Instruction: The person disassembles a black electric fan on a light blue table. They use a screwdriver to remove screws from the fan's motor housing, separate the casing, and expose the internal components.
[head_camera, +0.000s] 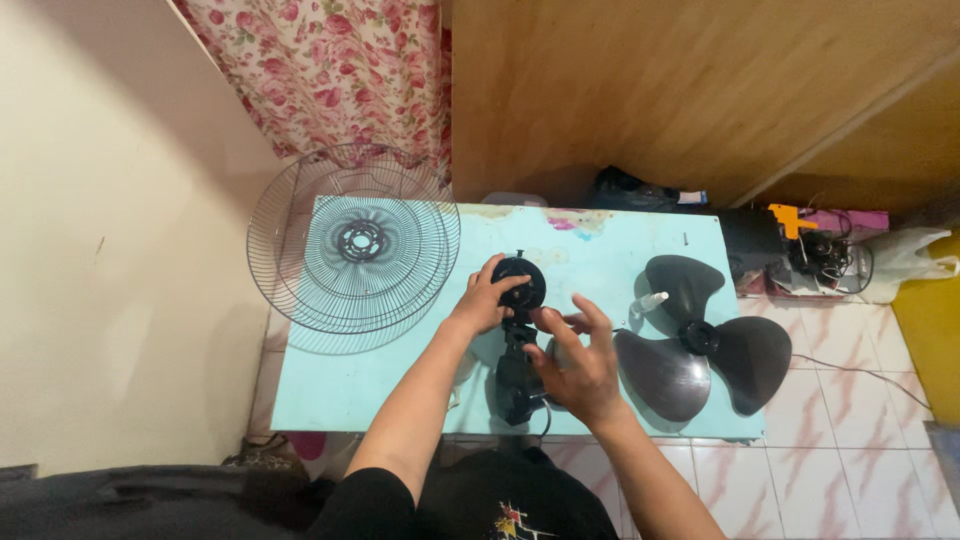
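A black fan motor unit (518, 368) lies near the front of a light blue table (340, 385), its round head (524, 282) pointing away from me. My left hand (481, 300) grips that round head from the left. My right hand (575, 355) rests on the motor's neck, fingers spread around it. A black three-bladed fan propeller (700, 340) lies flat to the right of my right hand. Two round wire fan guards (350, 245) are stacked on the table's left end, overhanging its edge.
A small white spray bottle (650, 300) lies beside the propeller. Past the table's right end, dark bags, cables and an orange tool (790, 218) sit on the tiled floor (850, 340). A floral curtain (330, 70) and wooden panel (640, 90) stand behind.
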